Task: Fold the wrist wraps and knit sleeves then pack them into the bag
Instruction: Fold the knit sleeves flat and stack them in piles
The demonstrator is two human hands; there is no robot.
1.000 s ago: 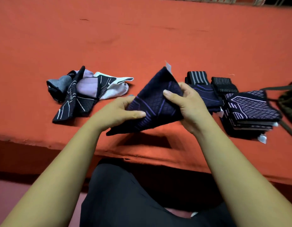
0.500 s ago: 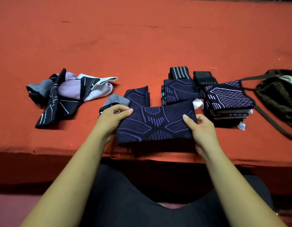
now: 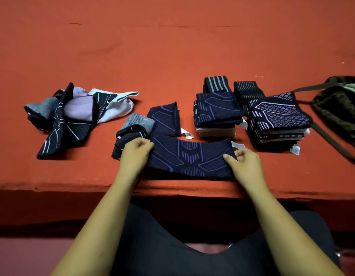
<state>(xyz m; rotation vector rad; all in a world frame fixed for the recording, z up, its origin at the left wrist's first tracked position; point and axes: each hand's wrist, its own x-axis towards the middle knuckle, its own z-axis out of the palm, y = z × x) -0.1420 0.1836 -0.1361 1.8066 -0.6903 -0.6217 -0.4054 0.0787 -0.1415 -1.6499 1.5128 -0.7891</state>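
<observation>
A navy knit sleeve with purple lines (image 3: 189,159) lies flat near the front edge of the orange table (image 3: 172,56). My left hand (image 3: 136,151) pinches its left end and my right hand (image 3: 244,162) pinches its right end. Just behind it lie another navy sleeve (image 3: 165,119) and a grey-and-black one (image 3: 133,129). Two stacks of folded sleeves (image 3: 216,114) (image 3: 278,120) stand at the right, with rolled striped wrist wraps (image 3: 216,83) (image 3: 247,89) behind them. The dark olive bag (image 3: 339,108) lies at the far right.
A loose heap of unfolded sleeves in black, lilac and white (image 3: 73,114) lies at the left of the table. The bag's strap (image 3: 331,140) trails toward the front right. My lap in dark trousers (image 3: 192,246) is below the table's front edge.
The navy sleeve was held up in the air between both hands; it now lies spread flat on the table near the front edge, with both hands still on its ends.
</observation>
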